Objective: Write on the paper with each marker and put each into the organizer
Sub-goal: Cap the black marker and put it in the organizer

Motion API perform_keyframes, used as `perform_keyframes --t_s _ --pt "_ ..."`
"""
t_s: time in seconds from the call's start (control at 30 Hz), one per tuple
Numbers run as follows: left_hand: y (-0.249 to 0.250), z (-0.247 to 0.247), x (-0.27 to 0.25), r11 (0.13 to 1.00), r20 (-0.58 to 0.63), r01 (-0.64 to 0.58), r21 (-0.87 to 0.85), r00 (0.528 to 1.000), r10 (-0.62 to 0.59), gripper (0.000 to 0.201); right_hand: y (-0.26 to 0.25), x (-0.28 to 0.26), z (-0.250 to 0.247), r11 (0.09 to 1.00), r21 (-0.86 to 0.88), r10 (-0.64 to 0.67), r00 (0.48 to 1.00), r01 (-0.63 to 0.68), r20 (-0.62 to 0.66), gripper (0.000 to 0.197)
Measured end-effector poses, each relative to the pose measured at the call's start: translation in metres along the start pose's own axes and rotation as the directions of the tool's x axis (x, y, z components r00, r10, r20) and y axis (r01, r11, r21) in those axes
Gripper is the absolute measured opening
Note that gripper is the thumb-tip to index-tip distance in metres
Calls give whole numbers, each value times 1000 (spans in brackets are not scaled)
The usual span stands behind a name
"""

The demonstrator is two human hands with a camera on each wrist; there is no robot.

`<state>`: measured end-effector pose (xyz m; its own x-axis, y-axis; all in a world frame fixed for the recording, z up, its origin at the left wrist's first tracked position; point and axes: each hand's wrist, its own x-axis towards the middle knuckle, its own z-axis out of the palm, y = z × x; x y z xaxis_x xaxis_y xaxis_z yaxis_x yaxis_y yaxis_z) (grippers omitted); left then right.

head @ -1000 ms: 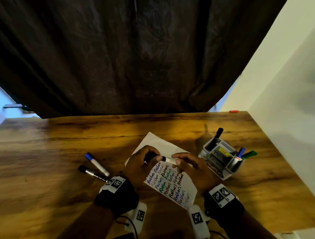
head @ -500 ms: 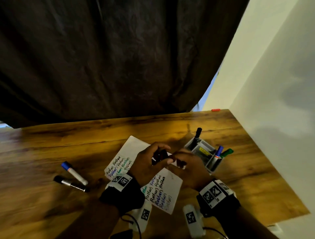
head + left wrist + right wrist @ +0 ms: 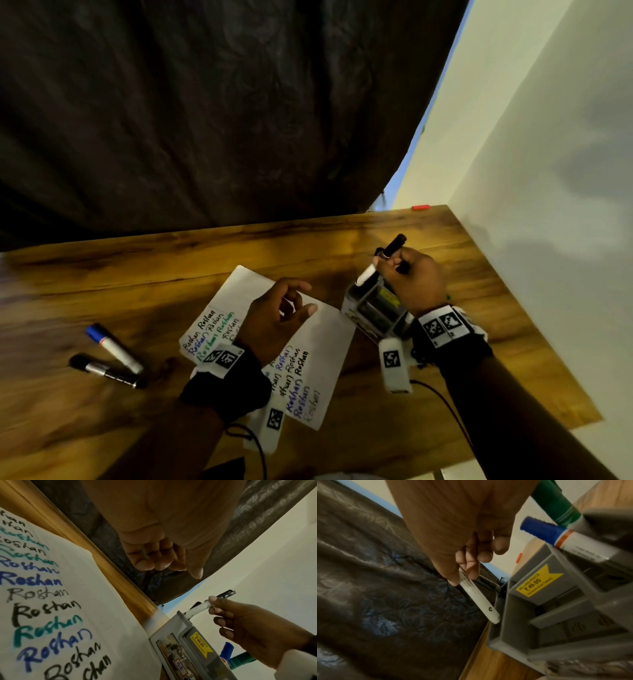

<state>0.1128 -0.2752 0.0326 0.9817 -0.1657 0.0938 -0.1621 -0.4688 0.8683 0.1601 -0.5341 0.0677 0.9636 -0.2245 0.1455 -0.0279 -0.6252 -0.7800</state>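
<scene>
My right hand (image 3: 385,267) pinches a white marker (image 3: 365,277) with a black cap (image 3: 394,245). The marker is tilted, its bottom end at the rim of the far-left compartment of the grey organizer (image 3: 371,310). The right wrist view shows the marker (image 3: 478,599) beside the organizer (image 3: 556,601), where a blue-capped marker (image 3: 544,531) and a green-capped marker (image 3: 556,503) stand. My left hand (image 3: 291,308) hovers over the written paper (image 3: 329,346) with loosely curled fingers (image 3: 159,562), holding nothing. A blue-capped marker (image 3: 113,347) and a black marker (image 3: 106,370) lie on the table at the left.
The wooden table (image 3: 137,291) ends at a dark curtain (image 3: 222,120) behind and a pale wall (image 3: 548,240) on the right, close to the organizer. A small red object (image 3: 420,207) lies at the far right corner. Wrist cables hang near the front edge.
Both hands held the marker over the paper before. My left hand has let go, and my right hand has carried the marker right to the organizer. The head view swung right.
</scene>
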Motion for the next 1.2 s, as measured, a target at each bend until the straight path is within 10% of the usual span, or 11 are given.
perform_keyframes --t_s 0.53,1.2 --pt "-8 6 4 995 5 61 79 998 -62 24 2 9 5 926 -375 64 967 35 248 32" --pt "-25 -43 -26 992 27 100 71 994 -103 21 -53 -29 10 970 -232 -71 997 68 -4 20"
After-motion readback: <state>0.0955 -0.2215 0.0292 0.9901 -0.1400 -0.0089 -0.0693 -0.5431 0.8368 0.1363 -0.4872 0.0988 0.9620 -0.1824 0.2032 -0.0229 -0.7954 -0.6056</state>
